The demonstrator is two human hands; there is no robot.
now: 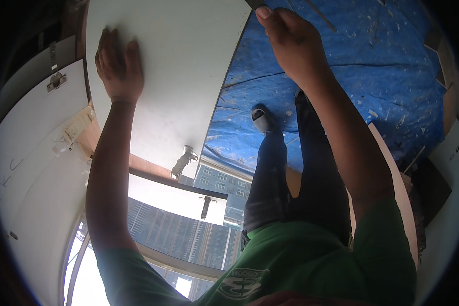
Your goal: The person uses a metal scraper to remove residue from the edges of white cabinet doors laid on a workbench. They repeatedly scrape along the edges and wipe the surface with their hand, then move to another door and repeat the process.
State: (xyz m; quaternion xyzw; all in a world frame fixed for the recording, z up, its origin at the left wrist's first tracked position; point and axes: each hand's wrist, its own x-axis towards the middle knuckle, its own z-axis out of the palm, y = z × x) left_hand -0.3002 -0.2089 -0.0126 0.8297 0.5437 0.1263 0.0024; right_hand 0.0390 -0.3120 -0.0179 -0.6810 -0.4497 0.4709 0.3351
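Observation:
A large white cabinet door panel [183, 71] lies under my hands, with a metal hinge [184, 161] fixed near its lower right corner. My left hand [120, 71] rests flat on the panel's left part, fingers stretched and thumb apart, holding nothing. By the panel's upper right edge, my right hand [296, 46] is closed with the thumb pressed on top. A small dark flat piece [255, 3] shows just beyond that thumb at the panel's edge; the frame border cuts it off, so its kind cannot be made out.
Blue sheeting [362, 92] with scraps covers the floor on the right, where my sandalled foot [262, 120] stands. A second white panel with a hinge [206, 207] lies below the first. More white panels [41, 122] stand at the left. Boards [446, 173] lean at the far right.

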